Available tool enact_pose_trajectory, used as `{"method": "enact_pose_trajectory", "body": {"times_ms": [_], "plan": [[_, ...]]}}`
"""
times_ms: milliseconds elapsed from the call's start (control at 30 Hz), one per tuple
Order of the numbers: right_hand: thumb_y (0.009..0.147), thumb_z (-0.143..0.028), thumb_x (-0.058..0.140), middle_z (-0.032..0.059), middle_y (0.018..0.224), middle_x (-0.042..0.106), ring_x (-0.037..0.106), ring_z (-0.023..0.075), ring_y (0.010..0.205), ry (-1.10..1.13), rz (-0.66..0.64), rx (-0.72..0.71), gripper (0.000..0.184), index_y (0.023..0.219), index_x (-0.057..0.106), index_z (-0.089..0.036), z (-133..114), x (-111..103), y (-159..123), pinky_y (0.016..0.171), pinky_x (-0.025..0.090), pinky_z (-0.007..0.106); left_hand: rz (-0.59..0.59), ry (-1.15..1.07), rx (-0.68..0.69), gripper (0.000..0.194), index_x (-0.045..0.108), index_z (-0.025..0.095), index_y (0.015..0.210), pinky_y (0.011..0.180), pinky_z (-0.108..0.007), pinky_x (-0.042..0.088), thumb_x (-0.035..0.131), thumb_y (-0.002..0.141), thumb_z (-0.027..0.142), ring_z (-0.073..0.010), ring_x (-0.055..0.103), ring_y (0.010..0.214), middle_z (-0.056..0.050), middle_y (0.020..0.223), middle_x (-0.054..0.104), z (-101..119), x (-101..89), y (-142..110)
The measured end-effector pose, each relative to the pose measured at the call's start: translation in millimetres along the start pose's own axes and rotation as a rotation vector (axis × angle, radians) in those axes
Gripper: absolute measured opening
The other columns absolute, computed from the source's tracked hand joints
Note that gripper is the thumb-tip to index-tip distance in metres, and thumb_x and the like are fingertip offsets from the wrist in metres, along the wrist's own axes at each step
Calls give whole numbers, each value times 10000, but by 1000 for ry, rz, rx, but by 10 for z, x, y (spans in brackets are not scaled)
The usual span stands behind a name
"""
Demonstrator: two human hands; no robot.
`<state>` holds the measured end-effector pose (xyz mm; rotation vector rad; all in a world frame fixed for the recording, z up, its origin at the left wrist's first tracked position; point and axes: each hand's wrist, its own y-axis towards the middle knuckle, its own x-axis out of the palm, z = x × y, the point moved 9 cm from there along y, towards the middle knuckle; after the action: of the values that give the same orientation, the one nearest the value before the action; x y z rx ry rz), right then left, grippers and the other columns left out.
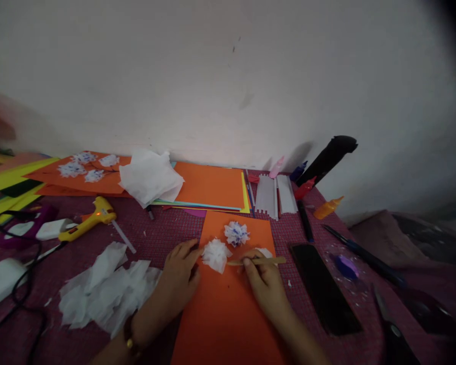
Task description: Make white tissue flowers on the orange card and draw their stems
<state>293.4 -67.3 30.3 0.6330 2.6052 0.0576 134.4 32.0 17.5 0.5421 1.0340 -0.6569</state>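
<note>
An orange paper sheet (228, 314) lies in front of me with crumpled white tissue flowers on it. One flower (236, 233) carries blue-purple marks, and below it to the left sits a plain white flower (216, 255). My left hand (180, 274) rests at the plain flower's left edge, fingers stretched and apart. A thin tan wooden stick (271, 260) is pinched in my right hand (264, 279), its tip pointing left at the plain flower's lower right edge. Part of another white flower (265, 252) shows behind my right hand.
Loose tissue pieces (110, 289) and a yellow hot glue gun (95, 218) with a cord lie left. Orange sheets with marked flowers (72, 169) are at the back. On the right are a black phone (325, 289), a knife (365, 256), scissors (393, 329) and paint bottles (329, 208).
</note>
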Motion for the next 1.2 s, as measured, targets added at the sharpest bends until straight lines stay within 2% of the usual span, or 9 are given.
{"method": "enact_pose_trajectory", "body": {"times_ms": [200,300,400,633,700,800,867,1200], "plan": [[890,-285,432,39,854,634,598,144,734,48,-108,10,246,829,648,-184,-40,133,-30,626,437,235,37,-43,-29,480,459,192,1256,1001,-442,350,456,777,170,-238,447,1174,-83,1279,507,-31,2,-6],[870,-300,473,5,721,617,577,133,633,94,-94,71,173,862,605,-187,33,118,-64,556,410,220,24,-43,-25,532,416,183,1290,1012,-439,336,490,763,199,-244,431,1191,-90,1301,491,-12,15,-14],[869,-272,452,-27,601,574,523,122,542,95,-63,99,163,791,571,-194,86,84,-83,513,369,215,8,-37,-31,580,380,170,1317,1028,-438,314,507,752,216,-246,421,1202,-100,1322,477,12,9,-25],[854,-231,429,-27,591,536,513,135,569,55,99,69,186,718,551,-199,99,-80,-70,551,372,233,-7,-41,-41,624,349,182,1346,1051,-417,277,509,745,235,-245,402,1233,-97,1348,458,27,8,-44],[860,-245,429,-24,600,539,505,133,567,42,78,72,203,698,542,-200,100,-50,-60,537,363,229,-18,-32,-41,617,353,185,1347,1049,-422,278,503,751,238,-247,398,1234,-93,1351,457,31,16,-42],[865,-263,434,-25,606,551,503,126,557,15,-37,58,220,686,542,-197,76,88,-51,528,356,221,-33,-16,-48,596,369,178,1341,1050,-429,276,491,759,231,-247,401,1227,-92,1349,461,40,19,-37],[861,-251,434,-26,607,554,520,128,578,-2,-71,47,213,690,548,-197,59,135,-54,545,365,217,-40,-14,-50,593,374,172,1340,1051,-429,274,491,761,229,-247,399,1227,-93,1349,462,48,15,-36],[818,-208,445,-32,554,555,505,121,513,20,17,56,191,655,545,-206,31,-3,-78,492,354,210,-41,-13,-64,611,358,198,1354,1046,-436,278,490,760,250,-249,396,1236,-83,1363,451,16,31,-40]]}}
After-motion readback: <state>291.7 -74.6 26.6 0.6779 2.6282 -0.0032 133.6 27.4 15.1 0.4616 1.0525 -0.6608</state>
